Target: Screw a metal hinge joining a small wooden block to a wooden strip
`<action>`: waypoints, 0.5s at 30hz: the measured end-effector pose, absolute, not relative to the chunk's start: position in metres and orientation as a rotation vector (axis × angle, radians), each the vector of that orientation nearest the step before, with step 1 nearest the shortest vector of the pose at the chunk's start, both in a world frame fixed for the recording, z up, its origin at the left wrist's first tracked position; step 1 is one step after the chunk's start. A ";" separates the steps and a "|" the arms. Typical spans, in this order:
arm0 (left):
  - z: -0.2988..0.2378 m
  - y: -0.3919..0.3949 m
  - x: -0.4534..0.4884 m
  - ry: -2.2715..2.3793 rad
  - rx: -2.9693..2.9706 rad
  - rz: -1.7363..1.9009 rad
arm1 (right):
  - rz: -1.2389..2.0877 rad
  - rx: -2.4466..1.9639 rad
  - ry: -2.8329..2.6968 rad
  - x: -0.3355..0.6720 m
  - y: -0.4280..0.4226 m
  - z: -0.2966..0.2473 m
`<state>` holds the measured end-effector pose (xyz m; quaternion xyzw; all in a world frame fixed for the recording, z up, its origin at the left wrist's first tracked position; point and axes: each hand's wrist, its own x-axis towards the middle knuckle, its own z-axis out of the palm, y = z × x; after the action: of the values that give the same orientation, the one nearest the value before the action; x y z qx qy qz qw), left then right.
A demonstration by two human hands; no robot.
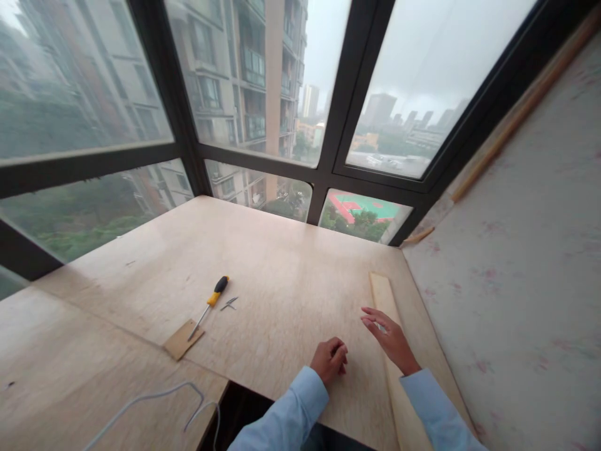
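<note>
My left hand (331,360) is curled closed just above the light wooden surface (291,282); whether anything is inside its fingers is hidden. To its right, my right hand (389,338) is over a long pale wooden strip (382,291), its thumb and fingers apart with nothing visible between them. Farther left lies a screwdriver (218,291) with a black and yellow handle, its tip resting on a small brown square piece (181,341). A few thin metal pieces, perhaps nails or screws (230,304), lie beside the screwdriver.
Dark-framed windows (326,113) enclose the far and left sides. A patterned wall (526,282) borders the right. A white cable (150,396) crosses the lower left, near a dark opening (239,407) in the surface's front edge. A thin wooden piece (419,236) is at the far right corner.
</note>
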<state>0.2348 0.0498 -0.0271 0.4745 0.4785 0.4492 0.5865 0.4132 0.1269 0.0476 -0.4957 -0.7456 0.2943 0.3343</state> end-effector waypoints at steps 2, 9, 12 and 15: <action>-0.026 0.040 0.221 1.114 1.084 1.077 | 0.840 -1.201 -1.994 0.374 0.129 0.057; -0.033 0.017 0.182 1.183 0.986 1.161 | 0.934 -0.917 -2.305 0.223 0.135 0.064; -0.033 0.014 0.175 1.182 1.009 1.129 | 0.905 -0.856 -2.503 0.165 0.135 0.055; -0.025 0.012 0.171 1.197 1.132 1.076 | 0.883 -0.840 -2.633 0.116 0.133 0.044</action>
<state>0.1710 0.0122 -0.0253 0.4789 0.5065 0.4554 0.5538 0.1156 0.1329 0.0438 -0.2875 -0.9009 0.3022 0.1198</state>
